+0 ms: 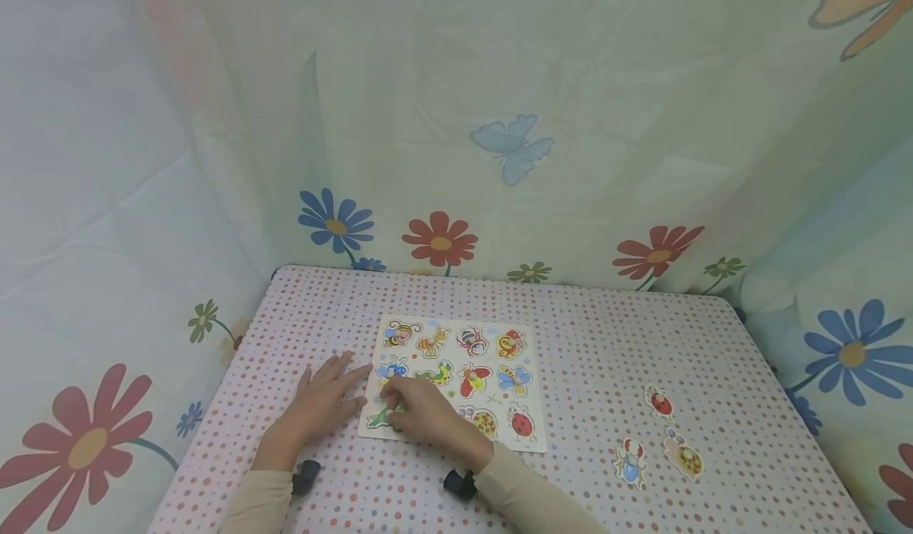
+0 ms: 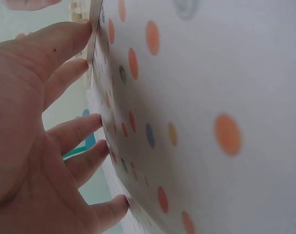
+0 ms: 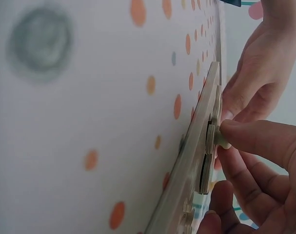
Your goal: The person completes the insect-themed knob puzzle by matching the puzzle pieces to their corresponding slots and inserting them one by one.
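A pale wooden peg puzzle board (image 1: pixel 529 444) lies on the table, bearing several colourful insect pieces. My right hand (image 1: pixel 428 413) is over its lower left part. In the right wrist view, the thumb and a finger pinch the small knob (image 3: pixel 223 140) of a puzzle piece, which sits at the board's surface. A green piece (image 1: pixel 378 419) shows partly beside these fingers; the hand hides the rest. My left hand (image 1: pixel 319 406) lies spread left of the board, fingertips on the cloth and at the board's left edge, gripping nothing.
Three loose pieces lie on the right of the dotted tablecloth (image 1: pixel 585 375): a ladybug (image 1: pixel 660 403), a blue beetle with red pincers (image 1: pixel 631 464) and a spotted snail-like piece (image 1: pixel 685 456). Flower-printed curtains (image 1: pixel 571 201) hang behind and beside the table.
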A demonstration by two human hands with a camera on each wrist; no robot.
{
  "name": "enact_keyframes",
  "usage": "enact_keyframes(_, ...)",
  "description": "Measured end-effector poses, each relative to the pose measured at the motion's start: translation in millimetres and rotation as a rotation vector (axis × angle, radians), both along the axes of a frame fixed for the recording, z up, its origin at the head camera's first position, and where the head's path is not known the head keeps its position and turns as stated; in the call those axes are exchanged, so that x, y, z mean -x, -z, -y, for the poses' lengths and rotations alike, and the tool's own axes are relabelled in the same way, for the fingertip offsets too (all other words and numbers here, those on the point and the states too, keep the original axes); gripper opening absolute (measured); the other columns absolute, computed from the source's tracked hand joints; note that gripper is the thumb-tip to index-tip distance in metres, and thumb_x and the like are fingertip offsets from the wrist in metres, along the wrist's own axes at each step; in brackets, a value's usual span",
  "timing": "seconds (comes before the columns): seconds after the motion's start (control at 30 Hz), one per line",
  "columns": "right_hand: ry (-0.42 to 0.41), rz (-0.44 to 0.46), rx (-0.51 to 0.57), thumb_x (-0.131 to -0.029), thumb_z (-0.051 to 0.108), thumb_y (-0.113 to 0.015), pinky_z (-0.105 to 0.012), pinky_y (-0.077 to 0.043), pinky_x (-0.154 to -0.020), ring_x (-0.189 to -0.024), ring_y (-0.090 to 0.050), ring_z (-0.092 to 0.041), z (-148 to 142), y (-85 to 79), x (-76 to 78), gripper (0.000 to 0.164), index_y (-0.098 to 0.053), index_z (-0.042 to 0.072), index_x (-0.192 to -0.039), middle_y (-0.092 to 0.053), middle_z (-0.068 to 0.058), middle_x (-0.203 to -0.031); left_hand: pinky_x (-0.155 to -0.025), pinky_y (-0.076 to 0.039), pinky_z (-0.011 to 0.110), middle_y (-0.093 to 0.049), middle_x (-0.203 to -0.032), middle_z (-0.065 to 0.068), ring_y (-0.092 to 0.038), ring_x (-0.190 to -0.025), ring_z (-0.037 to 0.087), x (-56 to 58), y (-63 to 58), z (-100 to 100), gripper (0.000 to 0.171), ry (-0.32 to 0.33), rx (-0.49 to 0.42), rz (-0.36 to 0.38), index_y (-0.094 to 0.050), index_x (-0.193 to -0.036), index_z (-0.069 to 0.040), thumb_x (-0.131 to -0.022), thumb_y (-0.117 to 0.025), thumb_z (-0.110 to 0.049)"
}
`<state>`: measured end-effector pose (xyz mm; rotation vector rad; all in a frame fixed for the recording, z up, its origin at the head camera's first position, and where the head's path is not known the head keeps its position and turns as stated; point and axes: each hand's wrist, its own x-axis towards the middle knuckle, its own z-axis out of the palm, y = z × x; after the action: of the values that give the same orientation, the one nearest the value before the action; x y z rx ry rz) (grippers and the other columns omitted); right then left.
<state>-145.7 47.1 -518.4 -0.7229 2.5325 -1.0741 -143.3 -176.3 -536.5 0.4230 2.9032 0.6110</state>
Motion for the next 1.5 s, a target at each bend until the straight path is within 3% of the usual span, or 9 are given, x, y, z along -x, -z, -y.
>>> enact_keyframes(0.6,-0.014,0.002,-0.018,-0.085,0.007,-0.077,-0.018,-0.047,-0.064,-0.069,-0.052,-0.001,1,-0.9,-1.6,0.03,-0.068,0.012,-0.113,-0.063,0.012,-0.086,-0.113,-0.007,0.071,-0.028,-0.161,0.017,-0.021,-0.147,0.042,-1.7,-5.6,-2,0.056,-0.001,0.014,-0.001,-0.049,-0.15,-0.021,-0.098,-0.066,-0.033)
enact_keyframes(0.97,0.013,-0.016,0.004,-0.085,0.01,-0.077,-0.02,-0.049,-0.07,-0.077,-0.056,0.001,-6,1.9,-3.4,0.027,-0.07,0.014,-0.111,-0.066,0.013,-0.09,-0.113,-0.007,0.072,-0.029,-0.161,0.017,-0.022,-0.147,0.043,-1.6,-1.8,-1,0.056,-0.003,0.01,-0.004,-0.049,-0.15,-0.022,-0.097,-0.066,-0.034)
enact_keyframes(1.17,0.066,-0.008,0.055,-0.089,0.009,-0.071,-0.022,-0.048,-0.064,-0.073,-0.054,-0.004,-26,-5.6,-5.4,0.026,-0.07,0.014,-0.114,-0.066,0.011,-0.095,-0.114,-0.007,0.071,-0.029,-0.161,0.017,-0.021,-0.147,0.043,-2.0,-1.5,-2,0.055,-0.01,-0.005,0.001,-0.05,-0.149,-0.022,-0.097,-0.065,-0.034)
enact_keyframes(1.37,0.118,-0.087,0.119,-0.09,0.006,-0.073,-0.023,-0.045,-0.057,-0.069,-0.053,-0.008,-58,-15.2,-3.6,0.025,-0.069,0.007,-0.114,-0.07,0.002,-0.094,-0.114,-0.006,0.07,-0.028,-0.161,0.016,-0.021,-0.147,0.042,-1.2,-1.0,-3,0.055,-0.015,0.0,0.005,-0.05,-0.149,-0.023,-0.097,-0.065,-0.035)
enact_keyframes(1.5,0.192,-0.127,0.118,-0.089,0.007,-0.074,-0.023,-0.046,-0.056,-0.07,-0.055,-0.01,-81,-21.6,-3.6,0.024,-0.069,0.007,-0.113,-0.069,0.006,-0.091,-0.114,-0.006,0.071,-0.028,-0.161,0.017,-0.021,-0.147,0.042,-0.9,-2.0,-3,0.055,-0.015,0.001,0.001,-0.05,-0.149,-0.023,-0.097,-0.065,-0.035)
